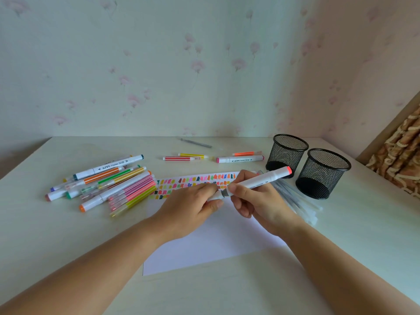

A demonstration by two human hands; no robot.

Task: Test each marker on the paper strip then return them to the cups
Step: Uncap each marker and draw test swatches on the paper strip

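Observation:
My right hand (pixel 256 198) grips the barrel of a white marker (pixel 263 178) with a coral-red end cap pointing up right. My left hand (pixel 193 201) pinches the cap (pixel 214 197) at the marker's lower end, where a grey band shows between cap and barrel. Both hands hover over the white paper (pixel 204 242), whose far strip (pixel 195 181) carries rows of coloured test marks. Two black mesh cups (pixel 286 154) (pixel 322 173) stand at the right, with nothing showing above their rims.
A pile of several markers (pixel 106 183) lies at the left. Loose markers (pixel 181 158) (pixel 239 159) and a grey pen (pixel 196 143) lie near the table's back edge. Clear pen sleeves (pixel 297 201) lie beside the near cup. A wall closes the back.

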